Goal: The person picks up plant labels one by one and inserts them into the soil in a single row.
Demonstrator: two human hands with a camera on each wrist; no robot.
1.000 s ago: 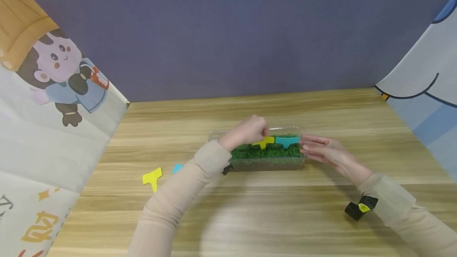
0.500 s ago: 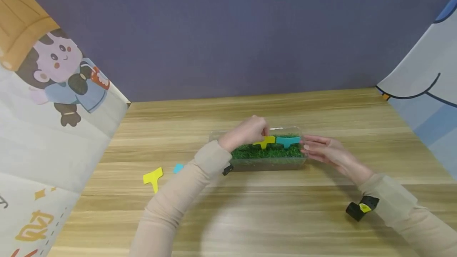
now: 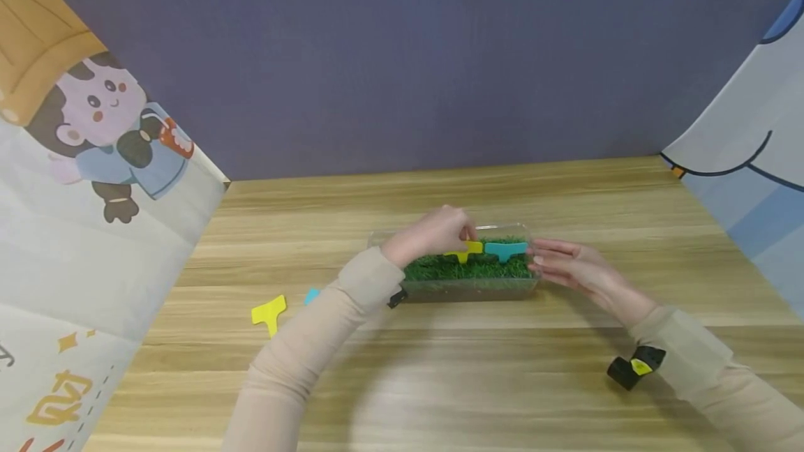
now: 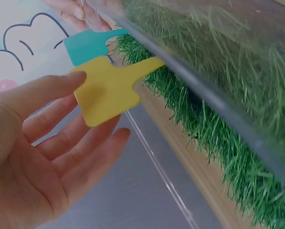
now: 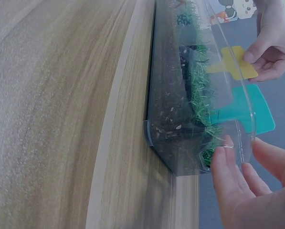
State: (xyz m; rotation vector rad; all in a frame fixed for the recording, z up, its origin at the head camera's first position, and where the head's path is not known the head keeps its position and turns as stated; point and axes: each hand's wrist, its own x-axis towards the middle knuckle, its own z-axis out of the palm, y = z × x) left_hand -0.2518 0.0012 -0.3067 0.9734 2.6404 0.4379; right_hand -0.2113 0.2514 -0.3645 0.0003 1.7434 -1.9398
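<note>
Clear tray (image 3: 530, 283) of grass (image 3: 467, 269) holds teal tag (image 3: 504, 250); left fingers (image 3: 466, 231) pinch yellow tag (image 3: 466, 250), right fingers (image 3: 545, 261) straight.

Both arms wear close-fitting beige long sleeves, the left sleeve (image 3: 314, 347) and right sleeve (image 3: 710, 368) ending at the wrists. A small black device (image 3: 631, 367) with a yellow patch sits at the right wrist; a black one (image 3: 396, 298), possibly matching, shows at the left.

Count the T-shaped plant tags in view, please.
4: a yellow tag pinched by the left hand and a teal tag in the grass tray; loose yellow tag and partly hidden blue tag on the table.
</note>
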